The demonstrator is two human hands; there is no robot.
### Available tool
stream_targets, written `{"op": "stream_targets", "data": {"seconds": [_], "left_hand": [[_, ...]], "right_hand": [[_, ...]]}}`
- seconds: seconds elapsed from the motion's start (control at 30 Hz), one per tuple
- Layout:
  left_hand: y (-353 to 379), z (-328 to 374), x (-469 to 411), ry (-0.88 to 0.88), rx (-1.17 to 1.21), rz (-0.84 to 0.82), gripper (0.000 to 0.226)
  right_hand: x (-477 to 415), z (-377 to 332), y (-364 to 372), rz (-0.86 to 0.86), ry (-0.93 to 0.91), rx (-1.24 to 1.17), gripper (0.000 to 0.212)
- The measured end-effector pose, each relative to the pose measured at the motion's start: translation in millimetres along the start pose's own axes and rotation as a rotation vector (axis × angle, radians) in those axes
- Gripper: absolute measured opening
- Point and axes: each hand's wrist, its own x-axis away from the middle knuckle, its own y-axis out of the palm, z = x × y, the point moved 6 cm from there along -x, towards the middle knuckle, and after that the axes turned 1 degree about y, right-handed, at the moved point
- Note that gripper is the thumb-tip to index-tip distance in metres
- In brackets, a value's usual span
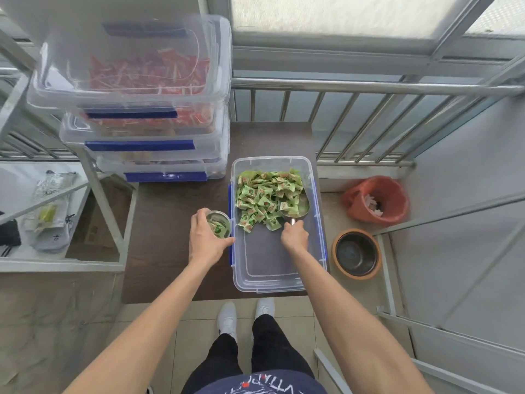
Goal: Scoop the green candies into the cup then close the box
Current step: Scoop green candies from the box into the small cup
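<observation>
An open clear plastic box (284, 268) with blue clips sits on a dark table (159, 268). Green wrapped candies (264, 194) fill its far half. My right hand (295, 236) is inside the box, closed on the handle of a metal scoop (295, 207) whose bowl lies among the candies with a few in it. My left hand (205, 241) grips a small metal cup (220, 223) just left of the box. The cup holds a few green candies. No lid for the box is visible.
Three stacked clear boxes (147, 109) with red candies stand at the table's far left. A metal rack (56, 217) with packets is on the left. An orange-bagged bin (375, 200) and a metal bowl (356, 253) sit on the floor right of the table.
</observation>
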Motion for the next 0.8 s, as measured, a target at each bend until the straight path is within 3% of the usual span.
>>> {"op": "stream_targets", "data": {"seconds": [0.33,0.6,0.8], "left_hand": [[-3.0,-0.1,3.0,0.022,0.014,-0.022,0.095],[-12.7,-0.8,13.6,0.121,-0.007,-0.134,0.098],[-22.6,-7.0,20.2,0.138,0.012,-0.124,0.092]], "right_hand": [[4.6,27.2,-1.7,0.046,-0.052,-0.184,0.031],[36.4,34.8,-6.5,0.095,-0.188,-0.184,0.029],[65.5,31.6,-11.1,0.092,-0.277,-0.136,0.031]]}}
